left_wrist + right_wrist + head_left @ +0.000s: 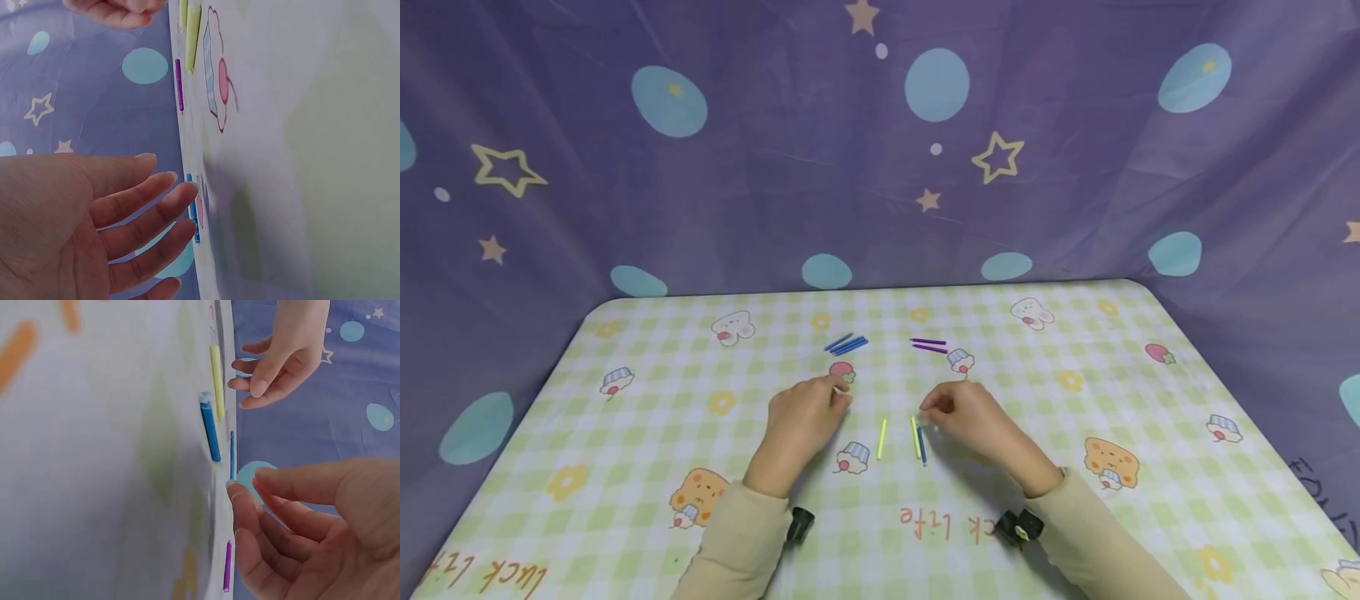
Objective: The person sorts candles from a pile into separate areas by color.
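My left hand (pixel 806 417) hovers over the cloth, its fingers loosely bent and parted, holding nothing. Close to the tip of a yellow stick (pixel 915 437) is my right hand (pixel 970 418), its fingers curved and thumb near the index finger. Nothing shows between them in the right wrist view. A thin blue stick (pixel 922 447) lies beside that yellow one, roughly parallel. Between the hands rests another yellow stick (pixel 882 439). Beyond the left hand lies a small group of blue sticks (pixel 848 345). Purple sticks (pixel 930 345) lie farther back, beyond the right hand.
A green-checked tablecloth (pixel 647 433) printed with cartoon shapes covers the table. Behind it hangs a purple curtain (pixel 775 167) with stars and blue ovals. Dark wrist cameras (pixel 801 525) sit by both beige sleeves (pixel 737 542).
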Tool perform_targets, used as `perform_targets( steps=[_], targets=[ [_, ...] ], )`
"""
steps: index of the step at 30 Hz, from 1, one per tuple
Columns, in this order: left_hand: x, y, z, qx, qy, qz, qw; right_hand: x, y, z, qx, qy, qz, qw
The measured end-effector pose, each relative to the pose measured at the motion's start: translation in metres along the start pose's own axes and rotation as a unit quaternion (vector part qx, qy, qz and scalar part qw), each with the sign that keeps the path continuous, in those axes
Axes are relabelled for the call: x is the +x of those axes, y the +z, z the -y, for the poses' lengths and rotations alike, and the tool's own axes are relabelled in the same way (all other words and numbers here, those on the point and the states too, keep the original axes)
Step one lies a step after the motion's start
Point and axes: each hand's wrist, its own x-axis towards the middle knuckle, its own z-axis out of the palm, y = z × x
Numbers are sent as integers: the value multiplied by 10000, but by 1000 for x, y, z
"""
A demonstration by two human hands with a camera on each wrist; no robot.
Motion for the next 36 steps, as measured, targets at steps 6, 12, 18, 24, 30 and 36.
perform_targets(
  steps=[6, 12, 18, 24, 30, 36],
  targets=[
    [0, 0, 0, 10, 43, -21, 10000, -9, 2, -4, 23, 236, 382, 9990],
    [-1, 0, 1, 2, 24, -6, 10000, -13, 3, -2, -180, 312, 614, 9975],
    [-1, 0, 1, 0, 30, -27, 10000, -14, 9, 2, -457, 292, 565, 9969],
    [-2, -1, 0, 24, 57, -111, 9999, -17, 11, 7, -733, 426, 494, 9952],
    [-1, -1, 0, 56, 64, -68, 9999, -20, 13, 11, -886, 445, 556, 9935],
    [-1, 0, -1, 98, 42, 6, 9999, -22, 13, 13, -942, 457, 585, 9928]
  ],
)
